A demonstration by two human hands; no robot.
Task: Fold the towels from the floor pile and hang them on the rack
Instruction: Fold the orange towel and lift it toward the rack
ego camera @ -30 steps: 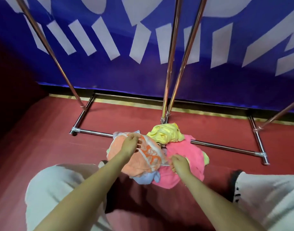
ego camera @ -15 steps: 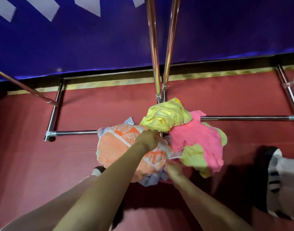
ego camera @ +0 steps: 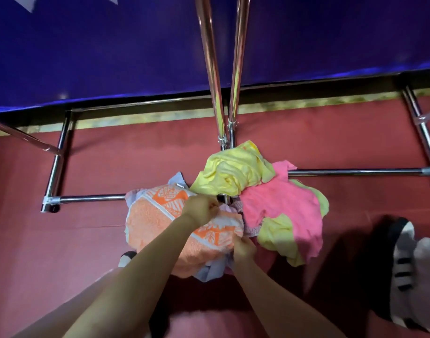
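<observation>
Here, at the frame's centre, the left hand (ego camera: 201, 211) grips the top edge of the orange towel (ego camera: 155, 223), fingers curled into it. The right hand (ego camera: 243, 247) pinches the same towel's lower right edge. Yellow towel (ego camera: 231, 172) and pink towel (ego camera: 282, 203) lie heaped beside, over the rack (ego camera: 92, 198) base on the red floor (ego camera: 62, 252).

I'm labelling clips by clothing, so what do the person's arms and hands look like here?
Both forearms are bare, with no sleeves in view. The left hand and right hand show no gloves, rings, watch or bracelet that I can make out.
</observation>
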